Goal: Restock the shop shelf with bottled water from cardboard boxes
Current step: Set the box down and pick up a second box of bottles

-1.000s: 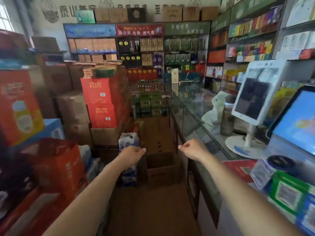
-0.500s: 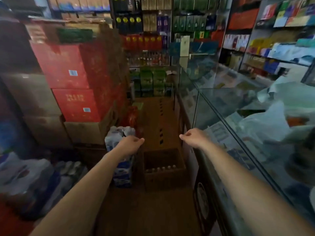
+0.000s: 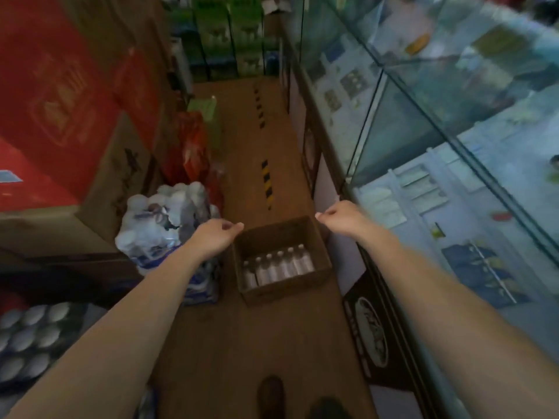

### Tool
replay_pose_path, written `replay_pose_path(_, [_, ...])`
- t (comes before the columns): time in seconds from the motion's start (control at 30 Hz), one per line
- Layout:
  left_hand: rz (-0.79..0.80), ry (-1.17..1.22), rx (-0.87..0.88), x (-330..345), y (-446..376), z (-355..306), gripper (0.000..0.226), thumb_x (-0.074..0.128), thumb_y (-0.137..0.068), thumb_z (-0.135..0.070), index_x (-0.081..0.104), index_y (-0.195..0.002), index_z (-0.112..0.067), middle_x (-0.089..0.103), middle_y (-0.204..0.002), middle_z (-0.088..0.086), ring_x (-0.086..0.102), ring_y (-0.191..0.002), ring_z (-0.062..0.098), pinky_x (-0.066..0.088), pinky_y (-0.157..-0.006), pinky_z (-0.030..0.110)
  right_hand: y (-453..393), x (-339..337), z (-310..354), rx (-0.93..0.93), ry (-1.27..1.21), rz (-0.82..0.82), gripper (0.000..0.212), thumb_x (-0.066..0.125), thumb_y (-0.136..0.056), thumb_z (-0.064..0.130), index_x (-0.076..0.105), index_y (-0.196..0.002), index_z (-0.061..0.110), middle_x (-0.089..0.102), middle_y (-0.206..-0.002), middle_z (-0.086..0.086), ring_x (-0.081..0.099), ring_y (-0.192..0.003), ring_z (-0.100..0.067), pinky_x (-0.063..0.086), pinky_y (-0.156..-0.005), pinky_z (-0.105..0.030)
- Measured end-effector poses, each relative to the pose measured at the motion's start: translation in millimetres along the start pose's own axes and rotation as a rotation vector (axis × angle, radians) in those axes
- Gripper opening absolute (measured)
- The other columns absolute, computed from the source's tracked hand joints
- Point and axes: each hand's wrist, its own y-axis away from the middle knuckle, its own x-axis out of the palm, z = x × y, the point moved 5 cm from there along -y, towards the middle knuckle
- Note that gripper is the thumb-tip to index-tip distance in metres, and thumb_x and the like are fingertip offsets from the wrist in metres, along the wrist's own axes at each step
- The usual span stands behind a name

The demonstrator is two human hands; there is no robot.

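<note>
While you look down the aisle, the nearest thing is your own foot: a dark shoe stands on the brown floor at the bottom edge. Both of your forearms reach forward from the lower corners. Your left hand hangs in the air just off the near-left corner of the open cardboard box, its fingers loosely curled with the thumb against them, holding nothing. Your right hand hangs by the box's far-right corner in the same loose curl, also holding nothing; neither hand touches the cardboard as far as the blurred view lets you judge.

Between your hands, the box sits on the floor with its top open. One row of water bottles stands along its near side, caps up, and the remaining part of the box shows bare cardboard bottom.

Left of the box, just beside your left wrist, stands a shrink-wrapped pack of bottles with white caps. Nearer you on the left lies another wrapped pack of white-capped bottles. Behind them rises a stack of red cartons on brown ones.

On your right runs the glass counter, with blurred goods under its top. A black sign hangs on its front panel, near your right forearm.

Farther down, black-and-yellow tape strips mark the floor, a red bag leans at the left, and green cartons close the aisle's far end.
</note>
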Motion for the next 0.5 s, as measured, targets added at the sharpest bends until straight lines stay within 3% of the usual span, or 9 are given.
replay_pose_path(0.1, [0.058, 0.011, -0.041, 11.7, -55.0, 11.5, 0.060, 0.040, -0.095, -0.054, 0.051, -0.136, -0.012, 0.054, -0.137, 0.007, 0.049, -0.125, 0.026, 0.039, -0.098, 0.032, -55.1, 10.3, -3.7, 0.022, 0.060, 0.042, 0.048, 0.047, -0.096, 0.046, 0.070, -0.107, 0.006, 0.068, -0.115, -0.013, 0.061, -0.105, -0.029, 0.048, -0.090, -0.034])
replay_pose_path(0.23, [0.126, 0.041, -0.118, 35.2, -126.5, 32.4, 0.059, 0.037, -0.097, -0.051, 0.048, -0.139, -0.010, 0.048, -0.142, 0.008, 0.046, -0.129, 0.027, 0.036, -0.102, 0.034, -132.1, 33.1, -18.8, 0.083, 0.077, 0.123, 0.052, 0.045, -0.097, 0.049, 0.064, -0.121, 0.007, 0.062, -0.126, -0.013, 0.057, -0.116, -0.030, 0.045, -0.090, -0.032])
replay_pose_path(0.4, [0.119, 0.136, -0.237, 77.6, -203.3, 76.0, 0.046, 0.039, -0.098, -0.046, 0.063, -0.100, -0.006, 0.061, -0.099, 0.018, 0.057, -0.107, 0.037, 0.043, -0.089, 0.041, -224.2, 75.9, -56.8, 0.166, 0.013, 0.181, 0.049, 0.049, -0.095, 0.047, 0.065, -0.118, 0.006, 0.063, -0.124, -0.012, 0.058, -0.114, -0.029, 0.041, -0.081, -0.028])
replay_pose_path(0.5, [0.088, 0.276, -0.372, 113.9, -246.7, 107.3, 0.035, 0.045, -0.098, -0.039, 0.060, -0.087, -0.009, 0.063, -0.093, 0.012, 0.059, -0.097, 0.033, 0.045, -0.090, 0.042, -274.9, 107.5, -86.6, 0.233, -0.103, 0.200, 0.041, 0.049, -0.097, 0.042, 0.066, -0.110, 0.007, 0.065, -0.118, -0.011, 0.059, -0.108, -0.027, 0.037, -0.076, -0.027])
